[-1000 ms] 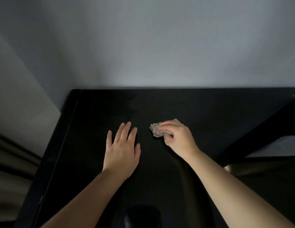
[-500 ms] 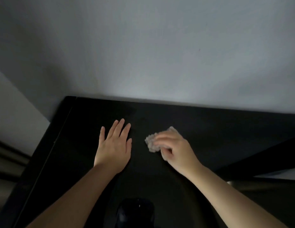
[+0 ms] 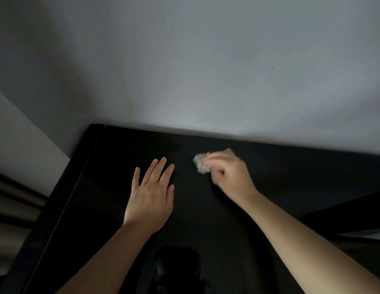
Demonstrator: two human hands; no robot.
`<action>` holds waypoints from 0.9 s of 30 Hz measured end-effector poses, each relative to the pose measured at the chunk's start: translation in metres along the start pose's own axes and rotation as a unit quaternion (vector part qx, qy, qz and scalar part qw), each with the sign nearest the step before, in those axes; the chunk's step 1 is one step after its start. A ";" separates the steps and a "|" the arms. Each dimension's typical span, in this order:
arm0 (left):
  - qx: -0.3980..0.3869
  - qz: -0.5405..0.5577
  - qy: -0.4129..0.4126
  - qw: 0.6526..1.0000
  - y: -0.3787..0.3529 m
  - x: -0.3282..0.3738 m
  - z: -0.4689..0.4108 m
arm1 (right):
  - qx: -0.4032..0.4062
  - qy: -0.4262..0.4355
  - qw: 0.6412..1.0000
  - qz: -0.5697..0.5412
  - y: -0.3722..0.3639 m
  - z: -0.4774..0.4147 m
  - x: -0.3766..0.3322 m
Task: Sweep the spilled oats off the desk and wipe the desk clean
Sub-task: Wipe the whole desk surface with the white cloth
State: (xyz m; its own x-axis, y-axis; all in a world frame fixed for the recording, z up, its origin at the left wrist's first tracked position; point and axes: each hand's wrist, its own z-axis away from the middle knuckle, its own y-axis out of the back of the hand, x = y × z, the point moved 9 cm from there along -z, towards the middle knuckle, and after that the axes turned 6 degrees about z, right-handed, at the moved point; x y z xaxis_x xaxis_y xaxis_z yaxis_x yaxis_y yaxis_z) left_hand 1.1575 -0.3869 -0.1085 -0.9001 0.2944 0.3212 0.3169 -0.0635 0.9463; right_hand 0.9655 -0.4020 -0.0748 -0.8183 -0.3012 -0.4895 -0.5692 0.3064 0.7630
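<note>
- Gray wall (image 3: pixel 206 71) fills the top half, bare and dim.
- Below it sits a black desk (image 3: pixel 291 181), with its back edge right against the wall.
- The left hand (image 3: pixel 151 196) lies flat on the desk, palm down. Its fingers (image 3: pixel 159 168) are straight and a little spread, and they hold nothing.
- The right hand (image 3: pixel 229 177) is near the back of the desk, apart from the left hand. It looks blurry.
- Its fingers are curled and pinch a small white crumpled wad (image 3: pixel 200 164). I cannot tell if it is paper or cloth.
- The wad pokes out on the left side of the right hand, low on the desk top.
- A dark round thing (image 3: pixel 178 268) is at the near edge, between the two arms. It is too dark to tell what it is.
</note>
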 end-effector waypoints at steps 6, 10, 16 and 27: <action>0.014 0.021 0.003 1.000 0.001 0.000 0.000 | 0.032 -0.041 0.997 0.053 -0.031 -0.050 -0.004; 0.023 0.029 0.012 0.999 0.000 -0.004 0.000 | -0.044 0.068 0.996 -0.026 -0.024 -0.026 -0.009; 0.028 0.046 0.012 0.999 -0.001 -0.007 0.000 | 0.013 -0.038 0.999 0.037 -0.020 -0.045 -0.006; 0.097 0.154 -0.024 0.983 0.034 0.065 -0.019 | -0.096 -0.191 0.974 -0.078 0.023 0.015 0.037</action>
State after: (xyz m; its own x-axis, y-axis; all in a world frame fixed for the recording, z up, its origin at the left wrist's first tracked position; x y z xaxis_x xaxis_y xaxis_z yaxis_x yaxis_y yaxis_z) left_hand 1.1041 -0.3879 -0.0551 -0.7384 0.3341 0.5857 0.6284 0.0258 0.7775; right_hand 0.9207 -0.3929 -0.0817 -0.7143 0.0389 -0.6987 -0.6932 0.0975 0.7141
